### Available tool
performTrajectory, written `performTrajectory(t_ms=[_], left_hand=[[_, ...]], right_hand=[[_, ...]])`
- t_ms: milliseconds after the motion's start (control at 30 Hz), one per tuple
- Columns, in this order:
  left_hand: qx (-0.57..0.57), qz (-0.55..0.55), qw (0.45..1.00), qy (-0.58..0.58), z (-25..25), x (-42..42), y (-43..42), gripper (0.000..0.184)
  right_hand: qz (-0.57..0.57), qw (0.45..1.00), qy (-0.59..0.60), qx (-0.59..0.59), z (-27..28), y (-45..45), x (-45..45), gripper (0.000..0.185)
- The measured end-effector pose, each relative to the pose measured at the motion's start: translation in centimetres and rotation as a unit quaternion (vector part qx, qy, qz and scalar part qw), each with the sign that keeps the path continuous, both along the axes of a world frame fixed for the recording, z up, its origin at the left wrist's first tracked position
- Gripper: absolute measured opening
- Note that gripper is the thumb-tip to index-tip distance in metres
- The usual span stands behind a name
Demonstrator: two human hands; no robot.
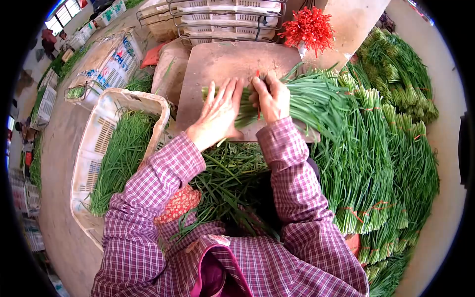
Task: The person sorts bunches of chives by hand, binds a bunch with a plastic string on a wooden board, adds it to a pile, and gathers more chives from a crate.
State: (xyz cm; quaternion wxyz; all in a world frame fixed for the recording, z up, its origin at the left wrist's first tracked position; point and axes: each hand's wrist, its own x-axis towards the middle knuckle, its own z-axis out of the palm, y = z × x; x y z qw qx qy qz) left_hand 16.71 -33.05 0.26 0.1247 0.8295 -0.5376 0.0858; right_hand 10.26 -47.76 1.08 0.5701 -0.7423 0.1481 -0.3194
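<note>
At the centre of the frame, the left hand (216, 113) lies with fingers spread over the pale stem end of a bundle of greens (316, 101), hiding part of it. The right hand (270, 96) pinches a red tie (258, 74) at the bundle; its fingertips are partly hidden by the hand itself. The bundle lies across the bench (217, 57), its leaves reaching right. Loose greens (227, 171) lie below, partly covered by the arms. At left, a white crate (81, 171) holds more greens, its lower end cut off by a sleeve. Tied bundles (366, 153) fill the right; red ties (308, 30) cluster at the top. Upper-left figures are too small to make out.
</note>
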Motion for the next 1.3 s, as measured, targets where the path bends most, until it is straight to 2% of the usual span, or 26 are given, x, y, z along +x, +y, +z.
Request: performTrajectory(t_ms=[67,100,133,200,233,300,333,433,567,600,667,700,767,900,967,1067,1133,1167,1300], left_hand=[[0.014,0.013,1.0,-0.024,0.3,1.7,0.1,0.122],[-0.013,-0.009,1.0,-0.021,1.4,2.4,0.3,0.114],[0.016,-0.029,0.999,0.003,2.6,3.2,0.4,0.105],[0.089,-0.027,0.992,0.083,3.8,4.2,0.4,0.101],[0.089,-0.026,0.992,0.081,2.9,4.9,0.6,0.101],[0.085,-0.07,0.991,0.081,1.1,5.6,0.8,0.091],[0.086,-0.068,0.991,0.082,1.1,5.9,0.7,0.091],[0.279,-0.004,0.954,0.106,3.5,5.5,-1.4,0.114],[0.256,0.051,0.959,0.108,2.6,4.3,-4.6,0.117],[0.178,0.058,0.98,0.061,0.7,3.9,-4.3,0.108],[0.121,0.08,0.989,0.019,-0.9,3.5,-4.6,0.096],[0.121,0.08,0.989,0.021,-1.4,3.5,-4.4,0.096],[0.038,0.067,0.997,-0.006,-2.2,3.4,-4.0,0.076],[0.012,0.068,0.998,0.0,-2.5,3.8,-4.1,0.064],[0.004,0.065,0.998,-0.007,-2.7,3.8,-4.1,0.064],[-0.004,0.068,0.998,0.008,-2.8,4.2,-4.5,0.06],[0.025,0.072,0.997,0.031,-2.9,4.5,-4.7,0.056],[-0.006,0.068,0.998,0.013,-3.1,4.4,-4.6,0.053],[-0.019,0.062,0.998,-0.008,-3.5,4.5,-4.2,0.06]], right_hand=[[0.045,0.999,-0.014,0.003,0.9,-0.8,1.0,0.017],[0.062,0.998,-0.023,0.018,1.7,-1.0,1.1,0.016],[0.098,0.991,-0.035,0.085,1.7,-1.4,1.7,0.016],[0.139,0.977,-0.037,0.159,1.7,-2.1,2.8,0.016],[0.14,0.977,-0.039,0.159,0.6,-2.5,3.6,0.016],[0.153,0.957,0.0,0.245,-1.6,-2.8,5.0,0.014],[0.155,0.957,0.001,0.246,-2.2,-3.0,5.5,0.014],[0.173,0.937,-0.023,0.303,-3.2,-4.0,6.2,0.012],[0.168,0.929,-0.014,0.328,-3.0,-4.1,6.8,0.012],[0.166,0.93,-0.015,0.329,-2.9,-4.2,6.9,0.012],[0.18,0.941,0.036,0.285,-2.8,-4.3,7.1,0.013],[0.173,0.949,0.072,0.254,-2.3,-4.2,6.8,0.014],[0.175,0.949,0.098,0.243,-1.2,-3.7,6.5,0.014],[0.148,0.964,0.153,0.159,0.0,-4.0,6.7,0.016],[0.132,0.973,0.165,0.096,0.5,-3.8,6.5,0.017],[0.139,0.974,0.171,0.055,1.5,-2.8,5.4,0.017],[0.138,0.973,0.17,0.074,2.0,-2.1,4.2,0.017],[0.132,0.975,0.172,0.046,2.1,-1.7,3.4,0.018],[0.1,0.983,0.143,-0.049,2.1,0.9,-0.3,0.017]])
